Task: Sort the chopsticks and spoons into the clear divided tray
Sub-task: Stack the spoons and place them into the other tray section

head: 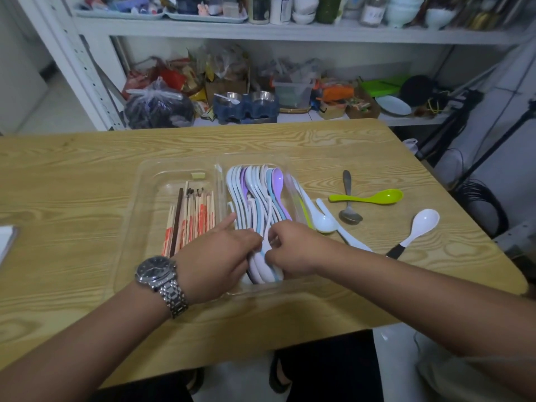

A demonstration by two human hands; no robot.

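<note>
Gripping a bunch of nested plastic spoons (262, 204) in the right compartment of the clear tray (136, 204), the left hand (216, 264) and right hand (293, 250) close around them, chopsticks (191, 219) lying left.

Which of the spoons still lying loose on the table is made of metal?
The metal spoon, grey and shiny, lying under the lime-green spoon right of the clear tray. The other loose spoons are plastic, white or green.
</note>
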